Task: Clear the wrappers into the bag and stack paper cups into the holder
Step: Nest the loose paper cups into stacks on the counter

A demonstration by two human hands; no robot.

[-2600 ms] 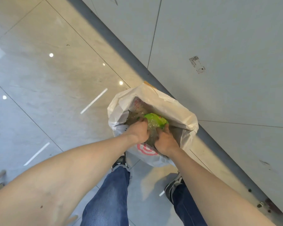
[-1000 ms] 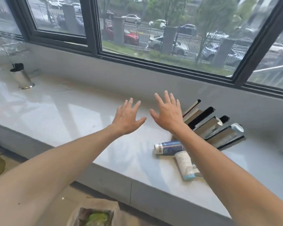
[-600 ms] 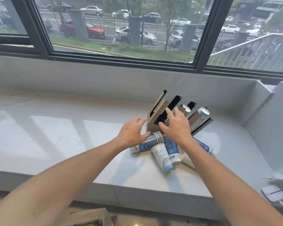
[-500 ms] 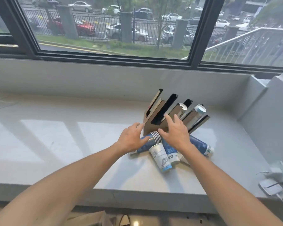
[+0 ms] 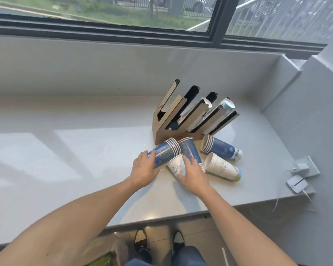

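Hands are working at a pale ledge [image 5: 85,150] under a window [image 5: 123,8]. Left hand [image 5: 143,170] is cupping the near end of a blue cup stack [image 5: 164,153] lying on its side, fingers curled loosely around it, rims pointing far-right. Right hand [image 5: 191,172] is resting, fingers spread, over a white cup [image 5: 176,167] and touching a second blue stack [image 5: 189,152] just right of the first. Further right, a third blue stack [image 5: 222,150] and a white stack [image 5: 222,168] are lying on their sides, close together but clear of both hands. Cardboard cup holder [image 5: 167,129] is standing just beyond the loose stacks, slots slanting up toward far-right (two right-hand slots already holding cups [image 5: 226,106]; the others are showing dark inside). Bag [image 5: 108,252] is sitting on the floor below the ledge's near edge, something green inside, only partly in view beside the person's shoes [image 5: 141,244]. At the ledge's right end, a small white device [image 5: 297,184] with a cord is lying near a wall plug [image 5: 304,167].
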